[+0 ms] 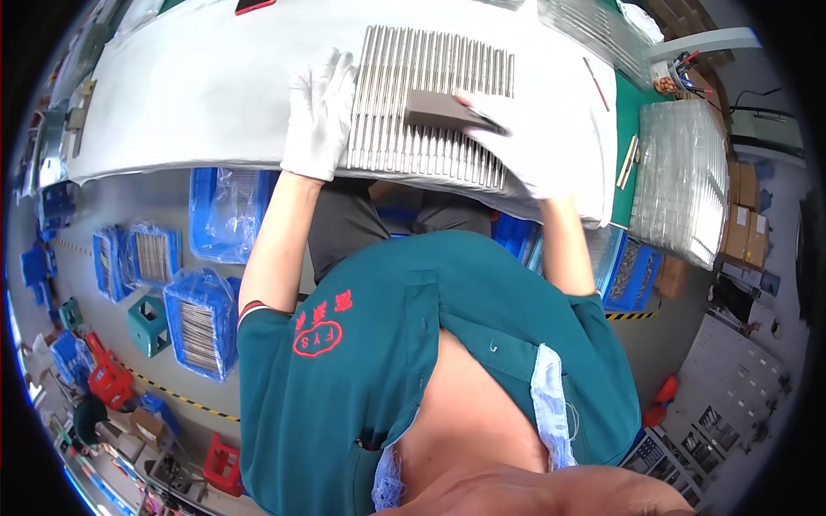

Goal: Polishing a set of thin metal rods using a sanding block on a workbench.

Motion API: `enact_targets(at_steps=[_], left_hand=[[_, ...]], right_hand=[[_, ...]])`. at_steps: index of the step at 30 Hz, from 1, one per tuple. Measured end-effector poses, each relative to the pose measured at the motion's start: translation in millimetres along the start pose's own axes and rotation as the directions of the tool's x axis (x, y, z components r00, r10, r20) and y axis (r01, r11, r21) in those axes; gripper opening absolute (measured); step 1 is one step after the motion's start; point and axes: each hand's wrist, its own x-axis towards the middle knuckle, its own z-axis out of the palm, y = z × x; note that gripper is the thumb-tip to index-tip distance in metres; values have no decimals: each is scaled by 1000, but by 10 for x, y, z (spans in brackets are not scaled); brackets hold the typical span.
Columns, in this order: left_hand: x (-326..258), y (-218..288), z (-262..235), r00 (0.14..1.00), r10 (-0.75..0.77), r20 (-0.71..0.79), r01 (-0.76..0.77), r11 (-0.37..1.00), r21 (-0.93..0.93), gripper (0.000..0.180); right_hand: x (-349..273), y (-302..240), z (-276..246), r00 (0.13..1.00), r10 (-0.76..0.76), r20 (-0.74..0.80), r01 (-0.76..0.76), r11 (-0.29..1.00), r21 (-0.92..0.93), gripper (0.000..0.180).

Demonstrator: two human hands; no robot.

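Note:
Many slim silvery metal rods (387, 77) lie side by side in a flat row on the white cloth (198, 95). My left hand (318, 125), in a white glove, rests flat along the row's left edge with its fingers stretched away from me. A dark brown rectangular block (433, 110) lies across the rods near the middle of the row. My right hand (525, 146), also gloved in white, grips the block's right end; its fingers are partly blurred.
Right of the cloth, a stack of clear plastic trays (680, 181) stands beside a green mat (626, 185). A holder with pens (667, 76) is at the far right, and a thin pencil-like stick (595, 83) lies nearby. Blue crates (202, 327) of rods sit on the floor to the left.

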Motion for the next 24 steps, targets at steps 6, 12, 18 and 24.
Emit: enact_targets(at_steps=[6, 12, 18, 24], left_hand=[[-10, -5, -54, 1000, 7, 17, -8, 998, 55, 80], [-69, 16, 83, 998, -5, 70, -7, 985, 172, 85], [4, -25, -93, 1000, -4, -25, 1, 995, -102, 83], [-27, -22, -2, 999, 30, 15, -31, 999, 37, 87]], right_hand=[[168, -93, 92, 993, -46, 112, 47, 999, -3, 44], [268, -311, 166, 994, -19, 109, 37, 986, -165, 44], [331, -35, 89, 926, -2, -377, -94, 967, -235, 54], [354, 693, -532, 472, 390, -790, 295, 775, 559, 66]])
